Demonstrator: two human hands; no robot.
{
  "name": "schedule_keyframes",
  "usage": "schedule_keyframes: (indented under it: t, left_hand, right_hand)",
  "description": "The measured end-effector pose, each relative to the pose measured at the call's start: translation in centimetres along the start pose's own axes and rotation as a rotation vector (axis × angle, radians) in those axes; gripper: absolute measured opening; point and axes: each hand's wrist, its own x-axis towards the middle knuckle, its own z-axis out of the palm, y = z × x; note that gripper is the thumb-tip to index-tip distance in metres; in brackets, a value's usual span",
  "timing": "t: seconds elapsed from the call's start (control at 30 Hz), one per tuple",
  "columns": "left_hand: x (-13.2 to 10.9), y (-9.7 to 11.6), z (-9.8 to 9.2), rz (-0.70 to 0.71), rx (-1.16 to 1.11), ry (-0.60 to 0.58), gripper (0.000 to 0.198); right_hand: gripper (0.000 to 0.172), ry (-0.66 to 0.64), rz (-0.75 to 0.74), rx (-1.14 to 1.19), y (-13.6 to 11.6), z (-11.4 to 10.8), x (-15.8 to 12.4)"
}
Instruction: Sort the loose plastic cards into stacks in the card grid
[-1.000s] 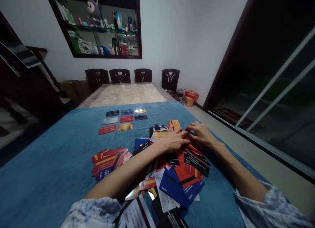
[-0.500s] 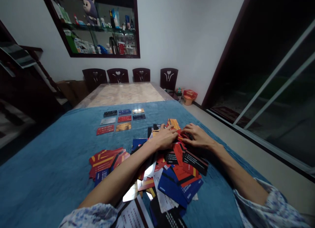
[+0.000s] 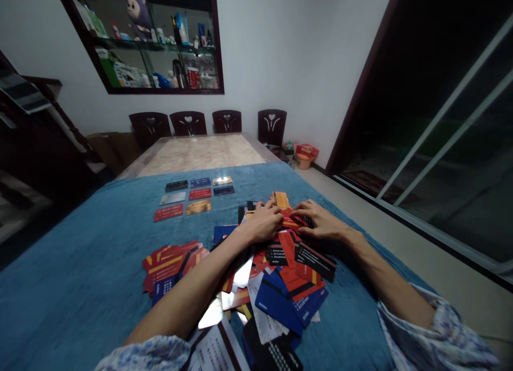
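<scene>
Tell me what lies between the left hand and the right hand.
In the head view, red cards lie between the left hand and the right hand.

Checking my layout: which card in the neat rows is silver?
The silver card at the left end of the middle row, just behind the nearest row's red card; the others there are red, gold, blue or dark.
</scene>
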Motion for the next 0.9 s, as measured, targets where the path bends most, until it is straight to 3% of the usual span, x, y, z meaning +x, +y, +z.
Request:
schedule_keyframes:
  t: [0.37, 0.53, 0.9]
  left_hand:
    - [0.0, 0.1, -0.7, 0.115, 0.129, -0.037, 0.021]
    - [-0.1, 0.1, -1.4, 0.128, 0.131, -0.014, 0.022]
    - [0.0, -0.4, -2.1, -0.012, 0.096, 0.082, 0.021]
  right_hand:
    - [0.036, 0.012, -0.005, 0.012, -0.1, -0.1, -0.1]
    - [0.028, 0.046, -0.028, 0.019, -0.7, -0.5, 0.0]
    - [0.025, 0.195, -0.048, 0.039, 0.0, -0.1, 0.1]
